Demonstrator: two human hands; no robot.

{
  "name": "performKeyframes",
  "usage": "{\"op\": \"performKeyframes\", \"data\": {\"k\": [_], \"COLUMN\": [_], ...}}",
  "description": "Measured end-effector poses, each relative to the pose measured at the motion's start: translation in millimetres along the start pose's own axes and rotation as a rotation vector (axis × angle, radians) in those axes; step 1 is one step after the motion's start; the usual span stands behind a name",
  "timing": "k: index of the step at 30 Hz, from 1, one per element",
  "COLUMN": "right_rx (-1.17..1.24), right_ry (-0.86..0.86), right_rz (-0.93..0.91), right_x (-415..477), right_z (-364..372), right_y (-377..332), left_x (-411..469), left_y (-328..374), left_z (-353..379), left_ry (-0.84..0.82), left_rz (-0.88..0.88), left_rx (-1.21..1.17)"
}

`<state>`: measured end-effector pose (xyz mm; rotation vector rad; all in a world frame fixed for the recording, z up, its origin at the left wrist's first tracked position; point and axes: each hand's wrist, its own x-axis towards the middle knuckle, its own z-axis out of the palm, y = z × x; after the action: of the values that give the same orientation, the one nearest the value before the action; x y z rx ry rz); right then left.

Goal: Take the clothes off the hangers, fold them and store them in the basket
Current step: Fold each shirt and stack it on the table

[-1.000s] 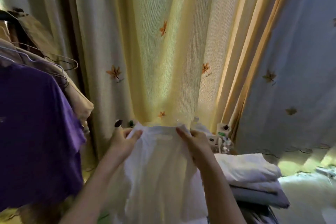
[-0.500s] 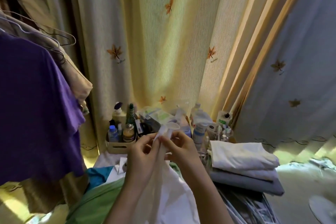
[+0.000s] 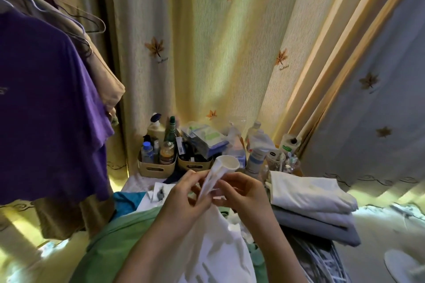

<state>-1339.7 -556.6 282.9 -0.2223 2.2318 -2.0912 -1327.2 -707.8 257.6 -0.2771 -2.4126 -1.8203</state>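
Note:
A white garment [image 3: 218,253] hangs folded lengthwise in front of me, its top edge bunched into a narrow strip. My left hand [image 3: 184,195] and my right hand [image 3: 241,190] both pinch that strip, close together at the low centre. A purple T-shirt [image 3: 46,110] hangs on a wire hanger [image 3: 76,14] at the left, with a beige garment [image 3: 103,76] behind it. At the right lies a stack of folded white and grey clothes [image 3: 315,207]. No basket for the clothes can be made out.
Yellow leaf-print curtains [image 3: 207,53] fill the background. Two small beige bins [image 3: 156,167] of bottles and toiletries stand on the surface ahead. Green cloth [image 3: 119,243] and teal cloth [image 3: 126,200] lie below my arms. Loose hangers [image 3: 322,266] lie at the lower right.
My hands came together from a wide spread, folding the white garment in half lengthwise and lowering it, so the bins of bottles behind came into view.

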Motion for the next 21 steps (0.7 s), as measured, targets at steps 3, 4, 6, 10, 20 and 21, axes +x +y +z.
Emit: {"op": "performKeyframes", "data": {"k": [3, 4, 6, 10, 20, 21], "right_rx": [-0.345, -0.486, -0.701, -0.813, -0.572, -0.561], "right_ry": [0.163, 0.170, 0.045, 0.013, 0.167, 0.160], "right_rz": [-0.104, -0.182, -0.319, -0.403, -0.552, -0.568], "right_x": [2, 1, 0, 0, 20, 23], "right_z": [-2, -4, -8, -14, -18, -19], "right_y": [5, 6, 9, 7, -30, -37], "left_x": [-2, -3, -5, -4, -2, -1], "left_y": [0, 0, -1, -4, -27, -32], "left_z": [-3, -5, -11, -20, -19, -19], "left_ry": [-0.086, -0.131, -0.190, -0.107, 0.171, 0.173], "left_rz": [-0.013, -0.015, -0.012, 0.028, 0.220, 0.193], "left_rx": [-0.062, -0.067, -0.061, -0.034, 0.255, 0.274]}}
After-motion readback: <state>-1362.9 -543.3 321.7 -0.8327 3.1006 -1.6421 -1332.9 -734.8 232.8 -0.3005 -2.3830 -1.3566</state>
